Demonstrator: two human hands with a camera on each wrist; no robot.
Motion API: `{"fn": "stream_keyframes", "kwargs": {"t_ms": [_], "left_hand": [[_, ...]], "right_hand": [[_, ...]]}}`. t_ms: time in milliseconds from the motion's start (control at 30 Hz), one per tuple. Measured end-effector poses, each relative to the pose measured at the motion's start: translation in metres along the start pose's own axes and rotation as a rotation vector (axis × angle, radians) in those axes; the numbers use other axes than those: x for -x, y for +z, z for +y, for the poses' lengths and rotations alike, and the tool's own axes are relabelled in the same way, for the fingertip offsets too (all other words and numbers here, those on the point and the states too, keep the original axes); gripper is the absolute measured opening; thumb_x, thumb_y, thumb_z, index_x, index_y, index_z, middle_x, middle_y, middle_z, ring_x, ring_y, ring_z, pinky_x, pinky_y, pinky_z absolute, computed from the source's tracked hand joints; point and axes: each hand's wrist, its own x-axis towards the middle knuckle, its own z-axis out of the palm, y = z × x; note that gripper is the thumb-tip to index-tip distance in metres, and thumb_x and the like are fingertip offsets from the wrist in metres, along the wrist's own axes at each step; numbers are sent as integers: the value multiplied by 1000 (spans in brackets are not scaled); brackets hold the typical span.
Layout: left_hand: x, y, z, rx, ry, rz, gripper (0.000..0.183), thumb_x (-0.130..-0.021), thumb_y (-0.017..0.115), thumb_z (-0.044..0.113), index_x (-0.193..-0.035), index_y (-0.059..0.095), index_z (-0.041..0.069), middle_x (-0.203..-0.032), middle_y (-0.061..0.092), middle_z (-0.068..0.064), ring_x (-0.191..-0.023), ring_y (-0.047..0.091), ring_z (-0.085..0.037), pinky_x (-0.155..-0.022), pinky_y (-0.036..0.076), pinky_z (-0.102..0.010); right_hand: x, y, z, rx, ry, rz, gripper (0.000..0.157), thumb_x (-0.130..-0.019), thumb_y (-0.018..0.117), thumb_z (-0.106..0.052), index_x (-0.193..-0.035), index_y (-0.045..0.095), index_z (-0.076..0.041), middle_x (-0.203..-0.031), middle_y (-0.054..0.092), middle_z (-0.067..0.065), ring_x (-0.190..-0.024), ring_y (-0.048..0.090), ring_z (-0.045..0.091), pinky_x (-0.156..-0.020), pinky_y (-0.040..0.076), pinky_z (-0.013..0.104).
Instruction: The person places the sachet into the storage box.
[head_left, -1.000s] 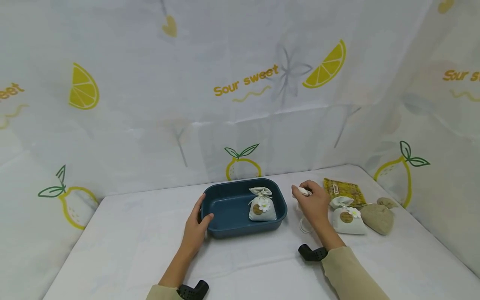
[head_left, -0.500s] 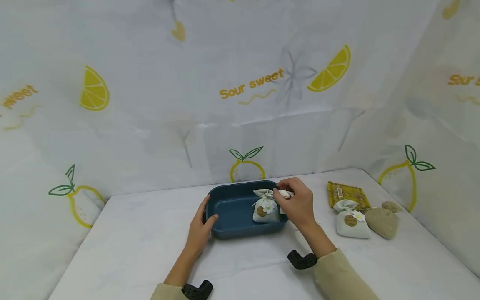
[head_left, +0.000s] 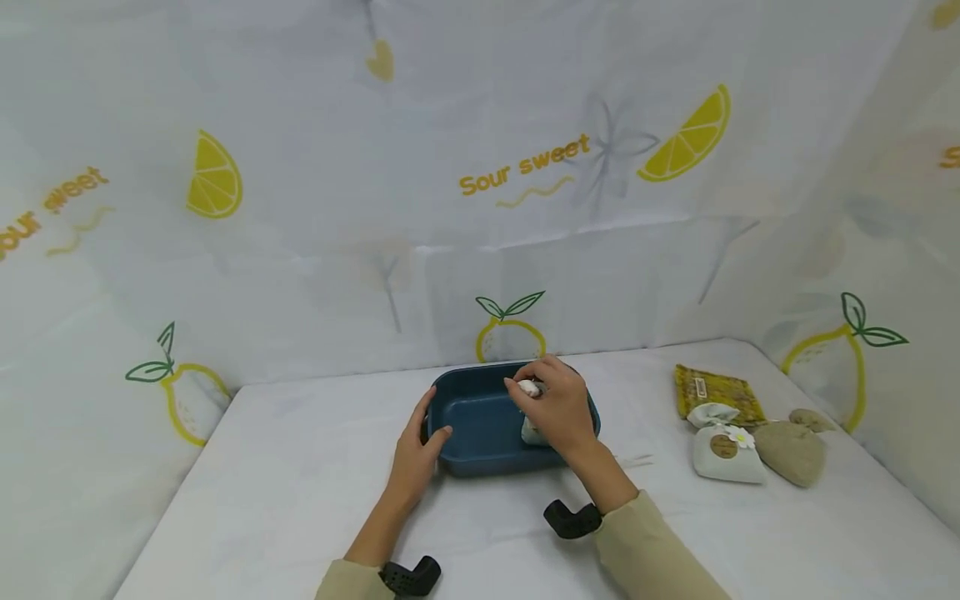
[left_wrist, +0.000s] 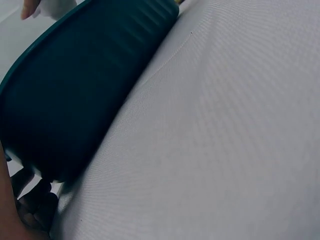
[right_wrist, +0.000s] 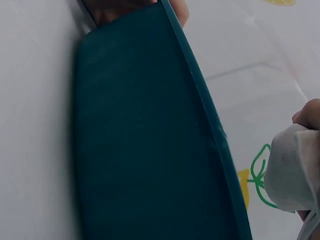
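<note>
Farther left over one tray [head_left: 476, 421]: one pouch [right_wrist: 286, 172], one of two hands [head_left: 558, 410]

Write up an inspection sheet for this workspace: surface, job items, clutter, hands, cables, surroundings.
Surface: white table cloth, faintly creased.
Job items: blue tray on the cloth; white pouch held above it.
Clutter: yellow patterned packet, flowered pouch and tan pouch, grouped right of the tray.
Hands: left hand grips the tray's left end; right hand pinches the white pouch.
Cables: nothing seen.
Surroundings: white lemon-print backdrop.
</note>
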Motion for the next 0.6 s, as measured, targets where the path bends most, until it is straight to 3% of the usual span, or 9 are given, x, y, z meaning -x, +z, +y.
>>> {"fn": "stream_keyframes", "kwargs": {"t_ms": [67,267,433,600], "left_hand": [[0,1,0,5,-5,0,65,-97,60,26,-157,36,31,-163,37,-11,-148,40,-36,-116,35,-61],[0,-1,-1,6,-10,-14,65,-98,59,28,-158,34,30,-163,38,-11,-145,45,-37,-114,39,-59],[-1,-1,-1,10,10,-7,64,-98,59,27,-158,35,28,-161,41,-11,-142,48,-36,-112,43,-57],[-3,0,-1,9,6,-14,65,-98,59,28,-158,34,29,-160,43,-11,-141,49,-36,-112,42,-57]], "right_hand": [[0,5,-3,-6,10,-23,14,-79,85,-10,-80,71,-10,-82,66,6,-70,62,15,-60,54,27],[-4,25,-11,-33,146,-119,11,-82,84,-15,-81,73,-12,-85,68,3,-75,64,13,-67,55,26],[-14,41,-13,-38,140,-171,10,-85,81,-18,-84,73,-12,-87,69,5,-78,66,17,-69,56,32],[-13,49,-11,4,186,-230,9,-86,80,-18,-83,73,-13,-85,67,4,-73,61,15,-67,51,29]]}}
